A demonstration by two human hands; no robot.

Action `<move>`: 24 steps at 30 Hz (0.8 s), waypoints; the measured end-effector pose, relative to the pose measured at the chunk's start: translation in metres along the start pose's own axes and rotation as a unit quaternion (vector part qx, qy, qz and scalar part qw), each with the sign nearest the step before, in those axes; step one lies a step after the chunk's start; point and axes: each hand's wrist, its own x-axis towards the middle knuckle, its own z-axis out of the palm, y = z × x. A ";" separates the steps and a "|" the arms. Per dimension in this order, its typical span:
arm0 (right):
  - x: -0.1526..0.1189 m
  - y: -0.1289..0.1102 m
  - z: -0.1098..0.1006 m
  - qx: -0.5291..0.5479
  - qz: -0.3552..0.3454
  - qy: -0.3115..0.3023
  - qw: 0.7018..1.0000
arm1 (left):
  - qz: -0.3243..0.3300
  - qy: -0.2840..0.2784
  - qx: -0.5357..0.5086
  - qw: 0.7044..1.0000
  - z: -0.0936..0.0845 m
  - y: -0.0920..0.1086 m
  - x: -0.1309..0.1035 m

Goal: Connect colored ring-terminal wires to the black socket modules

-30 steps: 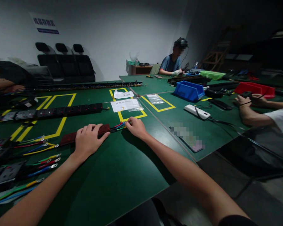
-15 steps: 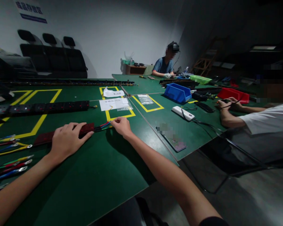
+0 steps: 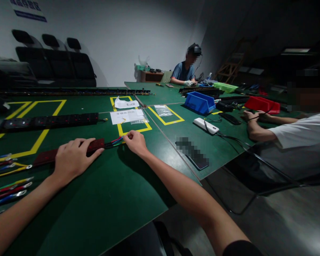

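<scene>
A long dark red strip point(image 3: 96, 145) lies on the green table. Across it rests my left hand point(image 3: 71, 156), fingers over its far side and thumb along the near side, holding it against the table. From its right end come several thin wires point(image 3: 114, 142) in red, blue, green and black. My right hand point(image 3: 135, 142) pinches the ends of these wires between thumb and fingers; the tips are hidden. Past the strip's left end lie coloured cables with ring terminals point(image 3: 28, 166), and more such cables point(image 3: 21, 193) are nearer me.
Beyond my hands are a black segmented bar point(image 3: 53, 121), paper labels point(image 3: 126, 116) and a clear plastic bag point(image 3: 163, 110). To the right are a phone point(image 3: 193, 153), white power strip point(image 3: 206, 126), blue bin point(image 3: 200, 104) and red bin point(image 3: 264, 105). Two people sit at the tables.
The view has shifted slightly, moving the scene a little left and up. Both hands keep the same hold on the strip and wires.
</scene>
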 end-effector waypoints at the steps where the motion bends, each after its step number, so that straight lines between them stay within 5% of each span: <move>1: 0.000 0.000 0.000 0.001 -0.004 0.001 1.000 | 0.001 0.000 -0.002 1.000 0.000 0.000 0.000; 13: 0.000 0.009 -0.004 -0.133 -0.060 -0.001 0.989 | -0.014 -0.010 0.012 1.000 0.003 0.001 -0.004; 24: -0.001 0.017 -0.004 -0.091 -0.106 0.015 0.990 | -0.004 0.015 -0.019 1.000 0.009 0.000 -0.008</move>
